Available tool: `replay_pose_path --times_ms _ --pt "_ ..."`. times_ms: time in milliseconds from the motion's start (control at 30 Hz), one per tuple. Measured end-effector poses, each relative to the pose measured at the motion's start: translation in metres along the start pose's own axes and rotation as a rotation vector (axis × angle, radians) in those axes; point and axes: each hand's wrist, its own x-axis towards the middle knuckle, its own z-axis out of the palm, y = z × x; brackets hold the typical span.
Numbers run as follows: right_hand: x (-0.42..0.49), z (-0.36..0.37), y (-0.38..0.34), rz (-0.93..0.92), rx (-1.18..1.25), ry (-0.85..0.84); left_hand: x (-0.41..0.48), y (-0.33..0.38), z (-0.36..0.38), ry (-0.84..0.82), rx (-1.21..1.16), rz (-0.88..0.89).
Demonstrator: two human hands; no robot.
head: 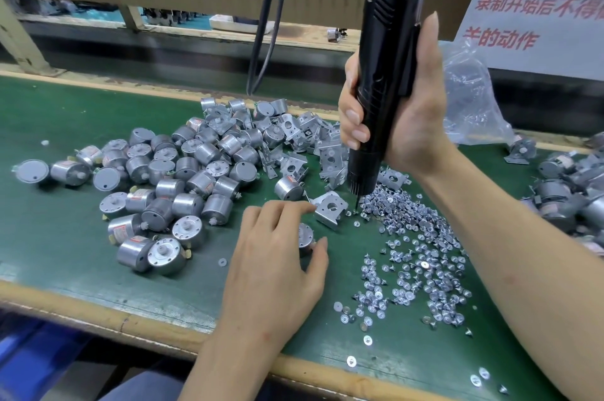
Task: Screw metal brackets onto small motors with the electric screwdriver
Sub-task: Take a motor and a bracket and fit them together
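My right hand (405,119) grips the black electric screwdriver (385,80) upright, its bit tip (356,206) down among the loose screws (421,250). My left hand (277,260) is curled over a small silver motor (306,235) on the green mat, thumb against its side, fingertips reaching toward a metal bracket (330,207) lying just beyond. The motor is mostly hidden under my hand. A heap of silver motors (170,178) lies to the left, and a heap of brackets (304,135) sits behind.
Assembled motors (568,184) pile up at the far right beside a clear plastic bag (470,96). The green mat (65,126) ends at a wooden front edge (163,325). Black cables (268,24) hang at the back under a cardboard panel.
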Motion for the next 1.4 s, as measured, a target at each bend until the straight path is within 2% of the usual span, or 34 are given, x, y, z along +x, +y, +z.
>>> replay_pose_path --times_ms 267,367,500,567,700,800,900,1067,1133,1233,1400 --pt "0.000 0.002 0.002 0.009 -0.004 -0.016 0.020 0.023 0.011 -0.020 0.153 -0.076" --pt "0.000 0.002 0.001 0.005 -0.009 -0.020 0.024 0.024 0.013 -0.011 0.142 -0.101" --pt "0.000 0.004 0.001 0.014 -0.002 -0.030 0.024 0.020 0.008 0.007 -0.062 -0.111" --pt "-0.001 0.005 0.001 0.015 -0.005 -0.024 0.026 0.014 -0.003 0.077 -0.214 -0.114" --pt "-0.002 0.010 -0.004 -0.002 -0.008 -0.008 0.028 -0.012 -0.035 0.189 -0.481 -0.234" --pt "-0.002 0.017 -0.007 -0.022 0.003 -0.034 0.024 -0.030 -0.049 0.134 -0.521 -0.369" --pt "-0.004 0.028 -0.006 -0.020 0.008 -0.053 0.021 -0.038 -0.050 -0.018 -0.487 -0.448" --pt "-0.006 0.040 -0.004 -0.014 0.041 -0.084 0.019 -0.040 -0.051 -0.280 -0.283 -0.386" --pt "-0.007 0.042 -0.004 -0.008 0.044 -0.074 0.019 -0.039 -0.051 -0.304 -0.202 -0.380" --pt "-0.008 0.043 -0.005 -0.002 0.040 -0.051 0.022 -0.036 -0.050 -0.255 -0.127 -0.375" --pt "-0.008 0.045 -0.004 -0.007 0.027 -0.049 0.019 -0.037 -0.050 -0.272 -0.134 -0.332"
